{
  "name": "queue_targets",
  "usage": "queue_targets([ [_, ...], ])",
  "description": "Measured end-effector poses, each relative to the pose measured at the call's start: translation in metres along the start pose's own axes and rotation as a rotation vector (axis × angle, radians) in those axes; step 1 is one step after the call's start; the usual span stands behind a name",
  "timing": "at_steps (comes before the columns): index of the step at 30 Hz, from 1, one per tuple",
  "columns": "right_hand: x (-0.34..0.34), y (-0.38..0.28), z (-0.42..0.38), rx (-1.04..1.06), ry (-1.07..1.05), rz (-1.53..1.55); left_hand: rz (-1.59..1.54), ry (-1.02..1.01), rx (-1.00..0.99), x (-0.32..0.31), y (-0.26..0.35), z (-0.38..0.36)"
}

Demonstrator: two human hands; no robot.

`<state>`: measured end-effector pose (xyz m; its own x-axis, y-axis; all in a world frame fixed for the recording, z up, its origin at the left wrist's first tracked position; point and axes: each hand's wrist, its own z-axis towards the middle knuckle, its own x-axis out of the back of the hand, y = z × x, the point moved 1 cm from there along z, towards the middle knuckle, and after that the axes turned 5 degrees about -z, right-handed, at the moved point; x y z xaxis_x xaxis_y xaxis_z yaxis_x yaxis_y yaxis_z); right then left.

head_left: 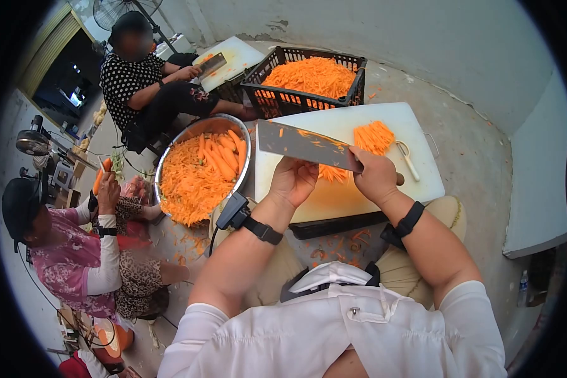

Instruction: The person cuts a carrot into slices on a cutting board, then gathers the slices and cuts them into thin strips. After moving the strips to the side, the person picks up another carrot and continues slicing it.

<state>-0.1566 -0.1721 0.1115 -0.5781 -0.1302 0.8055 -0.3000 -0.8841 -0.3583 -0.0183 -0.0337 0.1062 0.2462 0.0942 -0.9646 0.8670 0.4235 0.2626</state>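
Observation:
My right hand (377, 175) is closed round the handle of a broad cleaver (312, 146), held above the cutting board with its blade pointing left. Orange carrot bits cling to the blade. Below the blade's lower edge is my left hand (294, 183), its fingers curled in; the blade partly hides it, and whatever it holds cannot be made out. On the white cutting board (416, 135) lie a pile of cut carrot strips (373, 137) and a peeler with a pale handle (409, 162). More carrot strips (334, 174) show between my hands, partly behind the cleaver.
Left of the board stands a metal basin (248, 157) of shredded and whole carrots. A black crate (277, 108) of shreds sits behind the board. One person (129, 82) holds a cleaver at another board; a second person (75, 252) holds a carrot. Scraps litter the floor.

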Motion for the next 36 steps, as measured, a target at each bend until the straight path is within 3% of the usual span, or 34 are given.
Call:
queue_targets([
  [4, -0.001, 0.001, -0.001, -0.111, -0.085, 0.042, 0.038, 0.024, -0.034, 0.004, 0.004, 0.003],
  [8, 0.008, -0.015, -0.002, 0.073, 0.067, 0.162, -0.026, 0.115, -0.055, 0.01, 0.003, 0.001],
  [10, 0.013, -0.023, -0.001, 0.149, 0.121, 0.186, 0.258, -0.146, -0.163, 0.019, 0.0, 0.004],
  [12, 0.016, -0.029, -0.003, 0.268, 0.156, 0.167, 0.17, -0.129, -0.134, 0.023, 0.004, 0.001],
  [14, 0.017, -0.033, -0.004, 0.278, 0.14, 0.157, 0.121, -0.044, -0.135, 0.025, 0.007, -0.002],
  [29, 0.016, -0.038, -0.005, 0.288, 0.094, 0.11, 0.296, 0.002, -0.173, 0.001, 0.005, -0.01],
  [36, 0.013, -0.037, -0.005, 0.314, 0.136, 0.093, 0.225, -0.114, -0.129, 0.008, 0.007, -0.011],
])
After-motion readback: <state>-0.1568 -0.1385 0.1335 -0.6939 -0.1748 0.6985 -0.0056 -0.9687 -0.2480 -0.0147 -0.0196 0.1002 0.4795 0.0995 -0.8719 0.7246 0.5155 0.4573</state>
